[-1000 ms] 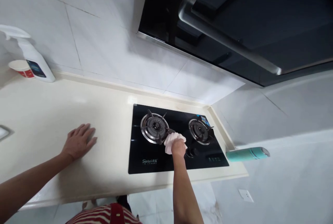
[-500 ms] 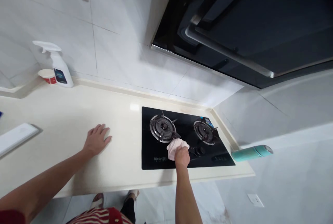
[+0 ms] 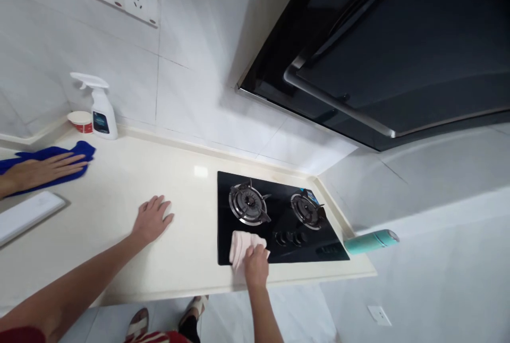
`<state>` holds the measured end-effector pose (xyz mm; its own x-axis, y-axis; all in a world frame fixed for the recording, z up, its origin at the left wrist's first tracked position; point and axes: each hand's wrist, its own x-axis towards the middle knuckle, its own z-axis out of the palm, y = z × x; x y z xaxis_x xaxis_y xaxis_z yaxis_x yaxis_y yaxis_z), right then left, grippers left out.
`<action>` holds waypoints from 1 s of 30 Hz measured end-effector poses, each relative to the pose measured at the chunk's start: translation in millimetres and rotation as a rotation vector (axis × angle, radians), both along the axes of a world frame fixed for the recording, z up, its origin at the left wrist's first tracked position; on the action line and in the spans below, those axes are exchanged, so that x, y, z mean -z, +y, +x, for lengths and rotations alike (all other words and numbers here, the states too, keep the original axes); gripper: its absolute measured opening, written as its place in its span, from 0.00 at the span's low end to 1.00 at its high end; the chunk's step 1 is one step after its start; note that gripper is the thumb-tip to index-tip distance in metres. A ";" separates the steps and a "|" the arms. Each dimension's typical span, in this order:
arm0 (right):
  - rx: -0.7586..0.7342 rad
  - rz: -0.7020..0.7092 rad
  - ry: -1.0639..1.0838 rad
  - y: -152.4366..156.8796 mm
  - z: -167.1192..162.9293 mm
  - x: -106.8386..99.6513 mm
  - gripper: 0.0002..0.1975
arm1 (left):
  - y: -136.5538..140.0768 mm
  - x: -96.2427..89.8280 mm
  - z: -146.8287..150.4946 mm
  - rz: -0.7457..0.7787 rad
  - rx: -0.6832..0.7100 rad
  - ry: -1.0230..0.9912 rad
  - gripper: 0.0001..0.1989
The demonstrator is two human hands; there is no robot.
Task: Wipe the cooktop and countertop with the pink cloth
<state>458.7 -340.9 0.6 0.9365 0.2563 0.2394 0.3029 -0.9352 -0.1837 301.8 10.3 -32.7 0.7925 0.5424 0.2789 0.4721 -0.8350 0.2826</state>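
My right hand (image 3: 257, 267) is closed on a pale pink cloth (image 3: 244, 247), which lies against the front left part of the black gas stove (image 3: 279, 253). Part of the cloth hangs over the stove's front edge onto the counter. The left burner (image 3: 249, 202) is just behind the cloth, and the control knobs (image 3: 290, 238) are to its right. Left of the stove, my left hand (image 3: 152, 219) rests flat on the cream countertop (image 3: 191, 247) with its fingers spread, holding nothing.
At the far left another person's hand (image 3: 48, 170) presses a blue cloth (image 3: 82, 153) on the counter, near a white flat object (image 3: 30, 215). A spray bottle (image 3: 103, 112) and a tub (image 3: 81, 121) stand at the wall. A teal thermos (image 3: 370, 241) is right of the stove; a range hood (image 3: 358, 67) overhangs.
My right hand has moved left and toward the front edge with the pink cloth. The other person's hand and blue cloth have come into view at left. My left hand stays on the counter.
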 end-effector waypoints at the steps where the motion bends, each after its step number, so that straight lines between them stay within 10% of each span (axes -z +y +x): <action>1: -0.025 0.007 0.003 7.9 -13.7 4.5 0.12 | 0.3 -0.3 -0.3 0.001 0.000 0.003 0.23; 7: -0.358 0.086 0.073 66.4 -92.4 26.7 0.12 | -0.4 0.7 -3.9 -0.059 0.005 -0.049 0.20; 11: -0.613 0.381 0.333 87.4 -120.5 20.9 0.17 | -10.0 0.5 -25.5 -0.254 0.050 -0.208 0.17; 17: -0.524 0.856 1.059 105.6 -123.1 -8.1 0.26 | -20.3 -15.2 -102.1 -0.354 0.030 -0.218 0.21; 26: -0.092 0.706 0.508 28.3 -16.4 -22.7 0.26 | -28.1 -14.3 -168.4 -0.319 -0.081 -0.225 0.20; 30: -0.249 0.593 0.411 40.2 -24.8 -29.2 0.25 | -28.8 -5.7 -170.9 -0.188 -0.109 -0.203 0.18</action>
<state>433.9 -300.7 29.8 0.9114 0.4088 0.0477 0.2908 -0.5576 -0.7775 130.9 -18.5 -27.0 0.6648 0.6785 0.3124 0.4743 -0.7065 0.5252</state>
